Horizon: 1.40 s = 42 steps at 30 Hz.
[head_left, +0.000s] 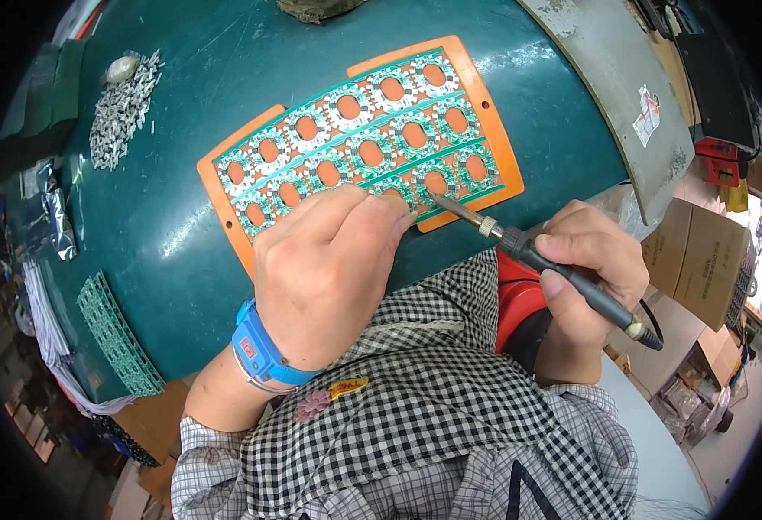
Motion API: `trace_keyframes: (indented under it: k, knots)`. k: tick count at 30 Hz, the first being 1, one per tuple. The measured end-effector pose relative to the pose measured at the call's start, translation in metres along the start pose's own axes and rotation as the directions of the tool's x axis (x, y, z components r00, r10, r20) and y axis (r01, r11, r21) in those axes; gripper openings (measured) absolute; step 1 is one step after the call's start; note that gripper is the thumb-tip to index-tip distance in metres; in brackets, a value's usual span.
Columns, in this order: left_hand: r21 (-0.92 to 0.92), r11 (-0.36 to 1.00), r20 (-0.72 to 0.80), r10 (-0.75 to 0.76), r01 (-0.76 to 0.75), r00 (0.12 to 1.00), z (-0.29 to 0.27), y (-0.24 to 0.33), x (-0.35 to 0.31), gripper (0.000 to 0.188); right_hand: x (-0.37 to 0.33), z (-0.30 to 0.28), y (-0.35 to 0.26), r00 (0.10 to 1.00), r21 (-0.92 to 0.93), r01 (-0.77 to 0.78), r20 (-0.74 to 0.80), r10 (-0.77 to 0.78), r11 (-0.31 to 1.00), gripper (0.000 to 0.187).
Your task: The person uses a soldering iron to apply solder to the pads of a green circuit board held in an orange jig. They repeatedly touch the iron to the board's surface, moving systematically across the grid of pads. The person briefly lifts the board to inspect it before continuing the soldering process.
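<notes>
A green circuit board panel [381, 120] with rows of ring-shaped sections lies in an orange tray [499, 113] on the green tabletop. In my right hand [596, 269] is a soldering iron [519, 245], closed in between thumb and fingers. Its tip meets or hovers just over a ring in the panel's near row; I cannot tell which. My left hand [324, 264], wearing a blue wristband [264, 351], is over the panel's near edge, left of the iron's tip. Its fingers are pinched together and bent down, and whatever they hold is hidden beneath them.
A heap of small light-grey parts [123, 113] sits at the far left of the table [203, 82]. Another green board panel [119, 334] and white wires [47, 321] lie at the left edge. A grey board [615, 87] borders the right, with cardboard boxes [701, 260] beyond.
</notes>
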<state>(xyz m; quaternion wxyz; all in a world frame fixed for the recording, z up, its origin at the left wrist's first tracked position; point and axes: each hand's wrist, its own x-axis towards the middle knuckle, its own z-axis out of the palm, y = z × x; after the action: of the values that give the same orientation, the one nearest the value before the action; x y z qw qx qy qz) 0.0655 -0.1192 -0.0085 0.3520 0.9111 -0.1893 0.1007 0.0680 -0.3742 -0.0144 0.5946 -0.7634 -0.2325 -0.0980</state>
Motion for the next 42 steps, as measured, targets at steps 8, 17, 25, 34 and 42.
trace_keyframes:
  k: [8, 17, 25, 34, 42]
  knots:
    - [0.020, 1.000, 0.003, -0.004, 0.004, 1.000, 0.003, 0.002, 0.002, 0.014, 0.008, -0.001, -0.005, 0.996, -0.035, 0.050, 0.070, -0.047, 0.998, 0.026]
    - [-0.066, 0.996, 0.022, -0.065, 0.066, 0.998, -0.004, 0.014, 0.002, 0.012, -0.002, -0.014, -0.001, 0.995, 0.032, 0.030, -0.098, -0.027, 0.999, 0.029]
    - [0.003, 0.999, 0.052, -0.032, 0.032, 0.998, 0.005, 0.008, 0.016, 0.013, 0.004, -0.010, 0.005, 0.997, 0.001, -0.016, -0.073, 0.016, 1.000, 0.029]
    - [0.030, 1.000, 0.070, -0.006, 0.004, 0.998, 0.010, 0.005, 0.019, 0.012, 0.008, -0.010, 0.006, 0.999, -0.031, -0.017, -0.039, 0.016, 0.999, 0.027]
    - [0.012, 1.000, 0.044, -0.020, 0.019, 0.999, 0.008, 0.006, 0.015, 0.012, 0.008, -0.009, 0.005, 0.998, -0.009, -0.021, -0.053, 0.020, 1.000, 0.027]
